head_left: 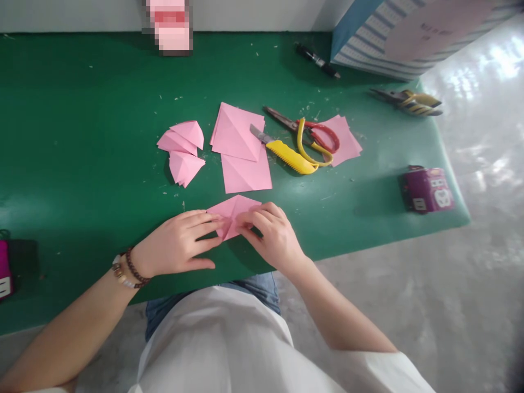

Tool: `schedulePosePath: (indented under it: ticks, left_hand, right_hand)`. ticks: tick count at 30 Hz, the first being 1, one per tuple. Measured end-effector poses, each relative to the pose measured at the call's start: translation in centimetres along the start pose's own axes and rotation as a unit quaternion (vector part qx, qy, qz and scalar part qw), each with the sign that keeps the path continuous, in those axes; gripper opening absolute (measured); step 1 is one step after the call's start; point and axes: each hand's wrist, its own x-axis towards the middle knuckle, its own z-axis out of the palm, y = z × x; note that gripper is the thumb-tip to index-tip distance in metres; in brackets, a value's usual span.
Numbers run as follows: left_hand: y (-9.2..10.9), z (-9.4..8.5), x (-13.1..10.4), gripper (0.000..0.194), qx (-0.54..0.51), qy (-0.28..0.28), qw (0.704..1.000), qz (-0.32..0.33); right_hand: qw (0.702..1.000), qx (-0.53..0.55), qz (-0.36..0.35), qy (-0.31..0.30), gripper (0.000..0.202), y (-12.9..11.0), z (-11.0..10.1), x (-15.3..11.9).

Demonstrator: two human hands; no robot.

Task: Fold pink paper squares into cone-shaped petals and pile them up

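Observation:
A creased sheet of pink paper (pixel 236 205) lies on the green table near its front edge, between my hands. My left hand (pixel 184 240) rests flat with fingers stretched, the fingertips on the paper's left part. My right hand (pixel 272 232) has its fingers curled together, pinching the paper's right side. Just beyond are creased pink squares (pixel 239 131), partly overlapping. Folded pink paper pieces (pixel 184 147) sit to their left. Yellow-handled scissors (pixel 292 155) and red-handled scissors (pixel 323 134) lie right of the squares, partly over more pink paper (pixel 346 142).
A black pen (pixel 317 60) and pliers (pixel 409 102) lie at the back right, near a striped box (pixel 393 43). A purple box (pixel 429 189) stands by the right table edge. A magenta object (pixel 5 267) is at far left. A blurred-out pink item (pixel 170 27) stands at the back.

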Motion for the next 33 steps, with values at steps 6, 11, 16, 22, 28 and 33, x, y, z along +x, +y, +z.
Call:
schedulePosePath:
  ticks: [6,11,16,22,28,33]
  left_hand:
    - [0.03,0.03,0.13,0.038,-0.006,0.008,1.000,-0.002]
    - [0.03,-0.03,0.17,0.043,-0.006,0.008,1.000,-0.005]
    - [0.25,0.04,0.44,0.054,0.011,-0.011,1.000,-0.012]
    - [0.34,0.11,0.48,0.052,0.014,-0.035,0.999,-0.015]
    - [0.31,0.08,0.34,0.054,0.004,-0.032,0.999,-0.020]
    - [0.32,0.18,0.42,0.054,0.007,-0.025,1.000,-0.017]
  right_hand:
    - [1.000,-0.013,-0.006,0.020,0.012,-0.08,0.47,0.17]
    - [1.000,-0.017,-0.004,0.021,0.013,-0.14,0.74,0.37]
    - [1.000,-0.018,-0.012,0.011,0.017,-0.08,0.68,0.54]
    - [1.000,-0.010,-0.013,0.013,0.017,-0.03,0.66,0.62]
    - [1.000,-0.012,0.010,0.003,0.017,-0.05,0.78,0.58]
    - [1.000,-0.012,0.017,-0.008,0.016,-0.11,0.79,0.69]
